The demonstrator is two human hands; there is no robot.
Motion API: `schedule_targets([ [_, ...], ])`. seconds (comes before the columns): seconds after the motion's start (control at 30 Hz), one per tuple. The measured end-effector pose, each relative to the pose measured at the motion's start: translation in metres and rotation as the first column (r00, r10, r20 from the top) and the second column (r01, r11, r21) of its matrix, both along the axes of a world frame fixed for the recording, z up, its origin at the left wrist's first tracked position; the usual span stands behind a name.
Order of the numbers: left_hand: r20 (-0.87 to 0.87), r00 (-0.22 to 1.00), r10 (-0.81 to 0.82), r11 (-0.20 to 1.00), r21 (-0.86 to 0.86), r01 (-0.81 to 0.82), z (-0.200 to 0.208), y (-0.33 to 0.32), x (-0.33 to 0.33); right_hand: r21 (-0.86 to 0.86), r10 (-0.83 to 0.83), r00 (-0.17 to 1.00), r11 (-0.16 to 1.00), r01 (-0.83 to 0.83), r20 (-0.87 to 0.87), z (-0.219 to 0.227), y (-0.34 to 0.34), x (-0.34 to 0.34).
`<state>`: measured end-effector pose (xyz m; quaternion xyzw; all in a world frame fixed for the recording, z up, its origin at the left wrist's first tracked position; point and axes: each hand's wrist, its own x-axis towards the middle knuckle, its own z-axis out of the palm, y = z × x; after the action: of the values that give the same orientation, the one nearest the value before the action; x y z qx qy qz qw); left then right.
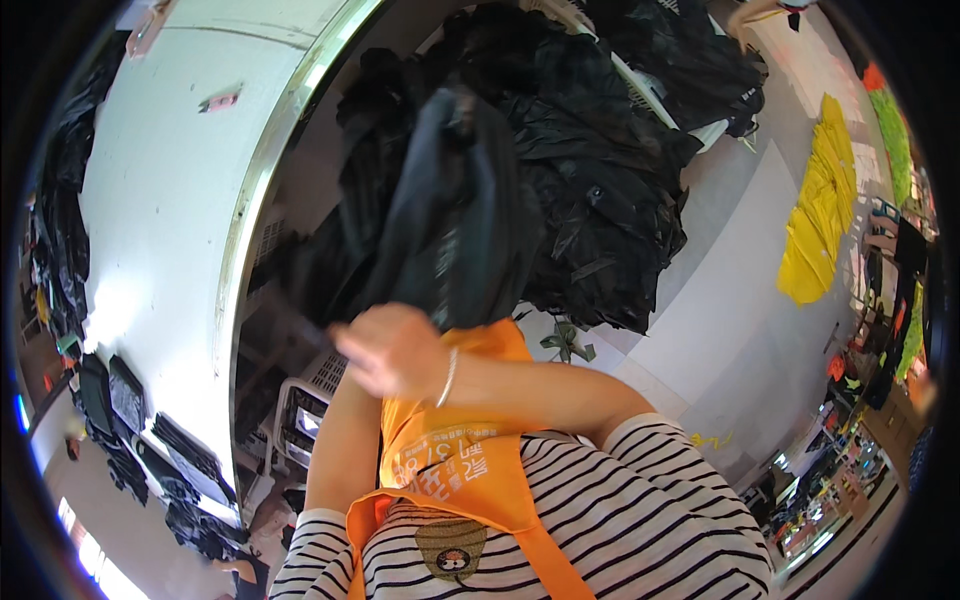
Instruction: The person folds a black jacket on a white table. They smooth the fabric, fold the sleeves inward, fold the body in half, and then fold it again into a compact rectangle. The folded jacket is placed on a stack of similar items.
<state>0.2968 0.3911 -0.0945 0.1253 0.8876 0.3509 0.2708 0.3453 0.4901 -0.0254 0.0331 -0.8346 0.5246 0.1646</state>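
My right hand (392, 350), a pale bracelet at its wrist, crosses in front of my orange apron (470, 440). It is smeared by motion, but its fingers look closed on dark cloth at its far left side. That cloth seems part of a black garment (450, 210), which is blurred and raised just beyond the hand. My left forearm (338, 450) comes up on the left; its hand is hidden behind the right hand and the cloth. Behind the raised garment lies a large heap of black garments (600, 190).
A white panel (180, 180) with a metal edge stands at the left. White plastic crates (310, 385) show beside and under the heap. Yellow cloth (820, 210) lies on the pale surface at the right. Another person's hand (742, 22) reaches in at the top right.
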Motion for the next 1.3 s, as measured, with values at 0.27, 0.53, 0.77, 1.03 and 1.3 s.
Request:
schedule_targets([
  [0.27,0.211,0.899,0.384,0.774,0.457,-0.438,0.098,-0.074,-0.02,-0.275,0.386,0.701,0.724,-0.633,-0.6,0.048,-0.088,0.044],
  [0.53,0.264,0.811,0.522,0.338,0.809,-0.481,0.17,-0.162,-0.017,0.083,0.105,0.992,0.99,-0.11,0.063,0.007,0.027,0.005],
  [0.77,0.262,0.778,0.571,0.073,0.928,-0.365,0.209,-0.252,0.022,-0.061,0.218,0.963,0.971,-0.23,-0.158,0.084,-0.034,-0.074],
  [1.03,0.257,0.706,0.66,-0.076,0.958,-0.278,0.217,-0.343,0.111,-0.344,0.735,0.678,0.634,-0.692,-0.007,0.164,-0.159,-0.111],
  [1.3,0.316,0.694,0.647,-0.202,0.949,-0.243,0.208,-0.406,0.108,-0.586,0.811,-0.423,-0.126,-0.801,0.404,0.165,-0.229,-0.057],
])
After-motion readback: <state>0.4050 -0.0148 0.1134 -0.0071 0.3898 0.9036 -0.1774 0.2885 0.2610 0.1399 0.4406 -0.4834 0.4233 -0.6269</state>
